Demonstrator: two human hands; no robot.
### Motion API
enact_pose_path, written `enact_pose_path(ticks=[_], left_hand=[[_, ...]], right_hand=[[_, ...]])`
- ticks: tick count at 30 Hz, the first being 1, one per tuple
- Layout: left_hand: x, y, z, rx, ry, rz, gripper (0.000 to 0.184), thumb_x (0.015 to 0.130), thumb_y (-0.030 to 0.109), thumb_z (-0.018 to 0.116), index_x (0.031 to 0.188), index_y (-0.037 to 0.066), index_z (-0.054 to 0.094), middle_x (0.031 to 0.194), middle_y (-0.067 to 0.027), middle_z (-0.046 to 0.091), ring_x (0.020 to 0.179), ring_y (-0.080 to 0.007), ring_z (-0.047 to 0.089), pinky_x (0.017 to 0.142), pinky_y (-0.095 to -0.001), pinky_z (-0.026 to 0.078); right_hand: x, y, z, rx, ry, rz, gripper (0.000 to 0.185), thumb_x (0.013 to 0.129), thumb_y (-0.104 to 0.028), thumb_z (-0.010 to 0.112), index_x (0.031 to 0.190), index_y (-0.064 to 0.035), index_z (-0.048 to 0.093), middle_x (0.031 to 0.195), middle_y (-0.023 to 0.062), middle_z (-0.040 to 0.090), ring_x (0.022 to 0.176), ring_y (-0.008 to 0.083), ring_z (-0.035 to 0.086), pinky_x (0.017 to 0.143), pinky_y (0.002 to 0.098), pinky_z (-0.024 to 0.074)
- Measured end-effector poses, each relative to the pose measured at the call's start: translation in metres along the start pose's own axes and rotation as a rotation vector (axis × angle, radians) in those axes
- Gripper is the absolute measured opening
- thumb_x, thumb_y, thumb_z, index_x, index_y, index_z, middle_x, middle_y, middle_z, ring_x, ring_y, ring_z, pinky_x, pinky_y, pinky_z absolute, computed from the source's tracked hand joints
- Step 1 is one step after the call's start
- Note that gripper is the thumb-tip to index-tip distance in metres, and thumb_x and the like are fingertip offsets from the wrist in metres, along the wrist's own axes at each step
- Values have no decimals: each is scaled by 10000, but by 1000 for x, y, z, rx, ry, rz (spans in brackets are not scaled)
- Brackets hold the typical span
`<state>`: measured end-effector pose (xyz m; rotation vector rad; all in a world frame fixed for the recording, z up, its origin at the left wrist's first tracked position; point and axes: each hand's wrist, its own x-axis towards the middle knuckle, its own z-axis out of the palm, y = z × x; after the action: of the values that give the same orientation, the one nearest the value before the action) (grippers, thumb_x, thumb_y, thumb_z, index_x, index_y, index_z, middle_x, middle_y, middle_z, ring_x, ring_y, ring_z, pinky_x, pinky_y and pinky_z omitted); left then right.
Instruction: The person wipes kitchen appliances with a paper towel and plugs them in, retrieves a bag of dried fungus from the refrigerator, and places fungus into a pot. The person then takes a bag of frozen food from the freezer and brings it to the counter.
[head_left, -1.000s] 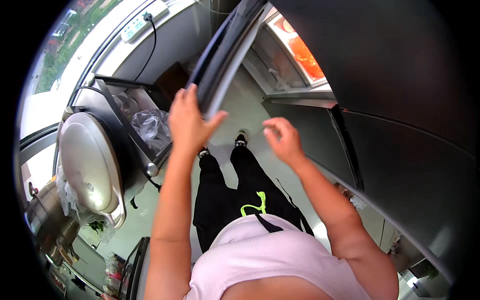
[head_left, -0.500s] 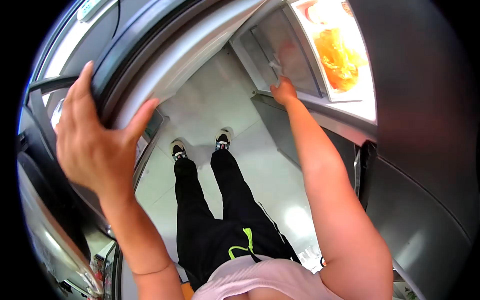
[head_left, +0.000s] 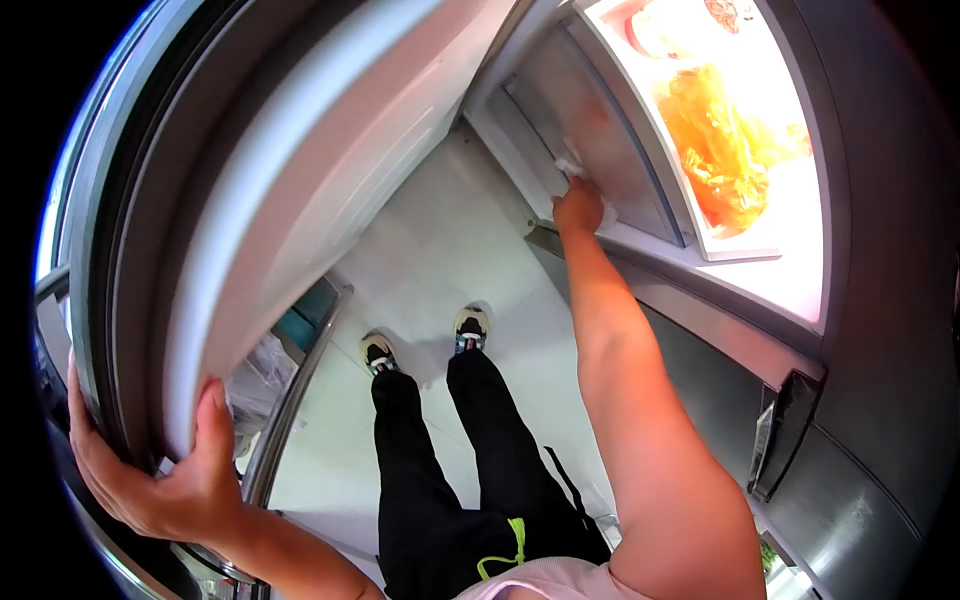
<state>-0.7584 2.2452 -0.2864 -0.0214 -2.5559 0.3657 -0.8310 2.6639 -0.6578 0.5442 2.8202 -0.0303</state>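
Note:
My left hand [head_left: 165, 480] is wrapped round the edge of the open refrigerator door [head_left: 300, 190], thumb on the inner side and fingers on the outer side. My right hand [head_left: 580, 208] reaches to the front of a translucent drawer [head_left: 630, 150] low in the lit compartment. Its fingers are closed around a whitish piece [head_left: 568, 166], perhaps thin plastic, that sticks out at the drawer front. Above the drawer, an orange plastic bag [head_left: 715, 150] lies in a bright white bin [head_left: 740, 250].
Below the compartment is a closed dark lower panel [head_left: 700, 370] with a handle [head_left: 775, 435]. Clear plastic bags [head_left: 258, 385] sit on a rack behind the door at left. My shoes [head_left: 470, 328] stand on the pale tiled floor [head_left: 400, 260].
The door has swung wider toward the left, with my left hand moving down along its edge. My right hand has gone from mid-air to the drawer front. More of the lit interior shows.

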Motion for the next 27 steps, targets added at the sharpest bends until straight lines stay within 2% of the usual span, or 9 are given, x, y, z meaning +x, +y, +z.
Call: enact_pose_path(ticks=[4, 7, 10, 14, 17, 20, 23, 26, 27], left_hand=[[0, -2, 1, 26, 16, 24, 622, 626, 408, 777, 1138, 103, 598, 1071, -86, 633, 956, -266, 611, 842, -382, 483], [2, 0, 1, 19, 11, 18, 624, 627, 417, 773, 1135, 99, 599, 1070, -87, 633, 951, -264, 613, 833, -378, 485], [2, 1, 0, 17, -4, 1, 623, 633, 423, 768, 1134, 94, 598, 1058, -92, 636, 942, -263, 615, 820, -376, 489], [4, 6, -1, 2, -3, -12, 620, 639, 423, 766, 1132, 88, 597, 1051, -97, 637, 934, -267, 618, 809, -377, 493], [0, -1, 2, 31, 4, -6, 620, 645, 437, 765, 1134, 94, 596, 1058, -97, 636, 938, -267, 619, 813, -374, 496], [-2, -5, 2, 38, 10, 2, 636, 647, 468, 762, 1140, 104, 594, 1066, -96, 634, 947, -266, 620, 824, -373, 497], [-3, -6, 3, 9, 10, -17, 659, 652, 517, 745, 1147, 110, 590, 1073, -100, 632, 956, -273, 619, 836, -384, 499], [-6, -6, 5, 14, 19, -35, 675, 671, 575, 700, 1159, 123, 582, 1082, -106, 628, 961, -291, 615, 848, -410, 500], [-7, -6, 6, 13, 19, -29, 675, 671, 575, 699, 1161, 125, 581, 1083, -105, 627, 963, -291, 614, 847, -410, 500]], right_hand=[[7, -3, 16, 10, -53, 74, 183, 754, -145, 579, 932, -112, 609, 971, 92, 624, 951, 278, 588, 798, 402, 457], [-31, -17, 36, 7, 57, -81, 147, 734, -109, 551, 870, -123, 607, 907, 92, 632, 870, 280, 610, 730, 402, 472], [-57, -32, 50, 66, 2, -113, 139, 732, -106, 547, 858, -120, 603, 868, 94, 627, 829, 279, 613, 694, 410, 477], [-93, -50, 56, 113, -39, -138, 109, 739, -117, 550, 834, -116, 603, 874, 88, 623, 823, 274, 609, 691, 406, 475], [-92, -47, 60, 148, -69, -135, 106, 743, -130, 566, 840, -107, 601, 897, 91, 623, 824, 278, 608, 689, 409, 473], [-91, -44, 52, 159, -90, -218, 81, 764, -128, 553, 830, -107, 595, 893, 68, 618, 806, 259, 623, 686, 391, 477], [-87, -47, 20, 263, -84, -338, 190, 801, -242, 570, 957, -154, 634, 1045, 56, 595, 951, 266, 585, 723, 422, 473], [-70, -39, -8, 35, 305, -627, 336, 804, -350, 597, 1111, -214, 611, 1203, 56, 526, 1143, 286, 467, 816, 481, 449], [-70, -34, -5, 21, 221, -483, 361, 794, -358, 615, 1130, -225, 601, 1230, 54, 505, 1181, 295, 423, 839, 504, 433]])
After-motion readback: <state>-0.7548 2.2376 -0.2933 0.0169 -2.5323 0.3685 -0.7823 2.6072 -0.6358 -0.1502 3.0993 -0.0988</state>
